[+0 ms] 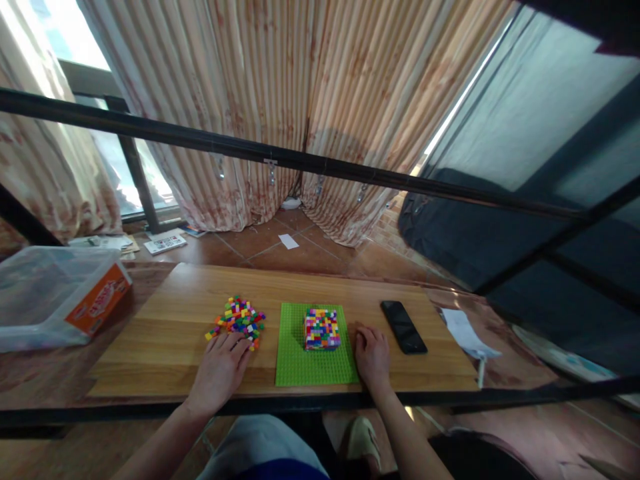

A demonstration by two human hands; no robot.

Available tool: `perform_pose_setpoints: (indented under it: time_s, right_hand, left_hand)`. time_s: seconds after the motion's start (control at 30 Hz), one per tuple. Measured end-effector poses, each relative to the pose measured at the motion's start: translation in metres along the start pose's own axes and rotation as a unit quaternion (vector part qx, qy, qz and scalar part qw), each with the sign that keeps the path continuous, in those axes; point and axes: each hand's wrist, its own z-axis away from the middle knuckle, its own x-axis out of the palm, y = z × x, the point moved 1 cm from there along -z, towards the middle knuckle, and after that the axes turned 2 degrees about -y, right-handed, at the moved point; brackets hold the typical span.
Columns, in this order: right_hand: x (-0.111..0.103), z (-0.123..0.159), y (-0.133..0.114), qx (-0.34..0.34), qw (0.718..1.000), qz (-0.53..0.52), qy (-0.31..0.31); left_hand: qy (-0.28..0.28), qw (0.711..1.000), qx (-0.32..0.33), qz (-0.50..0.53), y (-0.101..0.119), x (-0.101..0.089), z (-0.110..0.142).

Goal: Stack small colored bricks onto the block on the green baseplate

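Observation:
My left hand (221, 368) lies at the near edge of a loose pile of small coloured toy bricks (243, 316), its fingers stretched out and touching the nearest ones. Nothing shows in its grip. A green studded baseplate (291, 350) lies flat in the middle of the wooden board. On it stands a block built of many coloured bricks (322, 329), roughly square from above. My right hand (373, 355) rests on the board at the baseplate's right edge, its fingers loosely bent and apart, with nothing visible in them.
A black phone (403, 327) lies right of my right hand. Farther right are a white paper (467, 333) and a white pen-like stick (481, 372). A clear plastic box (45, 293) with an orange label stands at the left. A dark metal bar (300, 159) crosses beyond the wooden board (200, 283).

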Motion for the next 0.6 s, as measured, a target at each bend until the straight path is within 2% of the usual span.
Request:
perform_pose_setpoints:
  time_s: [0.33, 0.47, 0.6]
  right_hand:
    - [0.0005, 0.0006, 0.0016, 0.000, 1.000, -0.017, 0.003]
    - [-0.0001, 0.0009, 0.0025, 0.003, 0.999, -0.032, 0.001]
    - [0.0000, 0.0014, 0.0035, 0.003, 0.999, -0.039, 0.000]
  left_hand:
    - [-0.022, 0.999, 0.002, -0.038, 0.0017, 0.0004, -0.0030]
    - [0.007, 0.999, -0.044, -0.008, -0.0010, -0.0006, -0.0014]
    - [0.031, 0.990, -0.107, 0.082, -0.0014, -0.0045, -0.0046]
